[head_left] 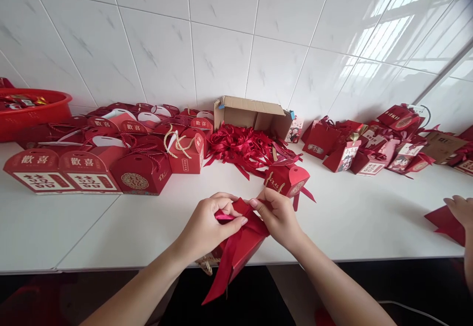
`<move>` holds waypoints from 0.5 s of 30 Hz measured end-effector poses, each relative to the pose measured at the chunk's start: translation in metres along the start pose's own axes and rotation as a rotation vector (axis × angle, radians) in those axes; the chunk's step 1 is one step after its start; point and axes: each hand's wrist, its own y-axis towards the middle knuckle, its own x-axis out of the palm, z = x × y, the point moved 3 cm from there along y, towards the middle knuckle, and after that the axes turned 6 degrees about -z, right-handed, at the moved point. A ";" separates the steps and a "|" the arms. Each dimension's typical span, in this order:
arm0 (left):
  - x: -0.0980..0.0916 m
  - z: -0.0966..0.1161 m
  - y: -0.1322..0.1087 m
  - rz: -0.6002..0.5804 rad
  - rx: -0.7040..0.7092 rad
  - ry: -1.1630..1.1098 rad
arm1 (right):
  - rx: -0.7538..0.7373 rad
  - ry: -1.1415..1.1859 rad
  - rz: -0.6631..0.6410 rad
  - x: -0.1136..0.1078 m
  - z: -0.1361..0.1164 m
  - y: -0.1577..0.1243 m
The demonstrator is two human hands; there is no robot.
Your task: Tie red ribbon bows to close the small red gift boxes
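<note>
A red gift box [247,254] stands at the table's front edge, between my two hands. A wide red ribbon [226,269] runs over its top, and one tail hangs down in front. My left hand [216,225] is closed, pinching a loop of the ribbon against the box top. My right hand [280,217] is closed at the other side of the top, thumb and fingertips pressed on the ribbon there; the exact grip is partly hidden. A gold cord [205,265] hangs at the box's left side. Just beyond my right hand sits another red box [288,179] with gold cord.
Red gift boxes [136,176] stand in rows at left, beside a red plastic basket [35,119]. Red ribbons [240,144] spill from a cardboard box [254,104] against the tiled wall. More tied boxes [373,153] are at right. Another person's hand [460,210] is at the right edge.
</note>
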 end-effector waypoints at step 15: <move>0.002 -0.003 -0.003 -0.016 -0.002 -0.042 | -0.162 0.165 -0.288 -0.031 0.014 -0.008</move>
